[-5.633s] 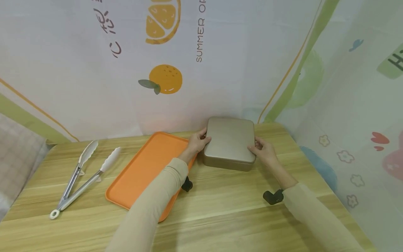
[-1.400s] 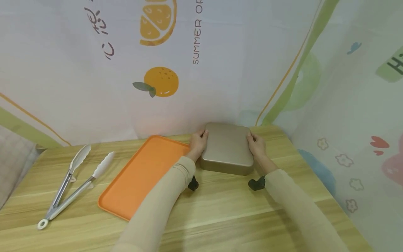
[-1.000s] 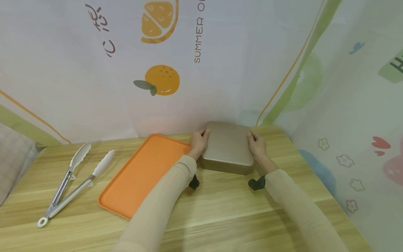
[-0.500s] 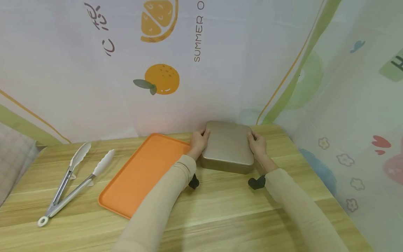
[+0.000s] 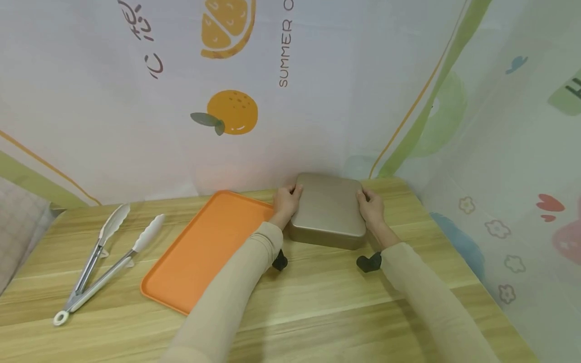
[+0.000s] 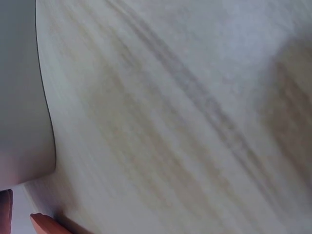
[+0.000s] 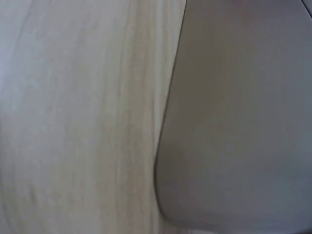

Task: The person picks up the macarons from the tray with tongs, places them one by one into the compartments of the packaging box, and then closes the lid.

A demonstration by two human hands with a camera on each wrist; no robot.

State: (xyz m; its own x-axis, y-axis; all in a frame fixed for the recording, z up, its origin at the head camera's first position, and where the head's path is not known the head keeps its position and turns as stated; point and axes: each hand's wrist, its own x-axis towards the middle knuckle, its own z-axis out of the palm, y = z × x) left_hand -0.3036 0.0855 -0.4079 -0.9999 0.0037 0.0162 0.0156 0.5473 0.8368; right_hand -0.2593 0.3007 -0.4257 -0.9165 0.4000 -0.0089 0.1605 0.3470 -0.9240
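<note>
A square, grey-brown metal box (image 5: 328, 206) with rounded corners sits on the wooden table, close to the back edge. My left hand (image 5: 286, 204) grips its left side, thumb along the top edge. Opposite, my right hand (image 5: 372, 207) holds the right side in the same way, the other fingers hidden beyond the wall. The left wrist view catches one smooth box wall (image 6: 22, 97) over blurred wood grain. Filling the right half of the right wrist view is a broad face of the box (image 7: 234, 122); neither hand's grip shows clearly there.
An orange tray (image 5: 204, 252) lies just left of the box, partly under my left sleeve. Farther left rest white-tipped metal tongs (image 5: 95, 275), spread apart. A white fruit-printed curtain (image 5: 308, 116) hangs behind the table (image 5: 317, 312), and more printed cloth covers the right side.
Since the oldest frame, both hands have changed from fingertip contact at the box's sides to a fuller grip, the right one farther back. Over the last second hands and box look the same.
</note>
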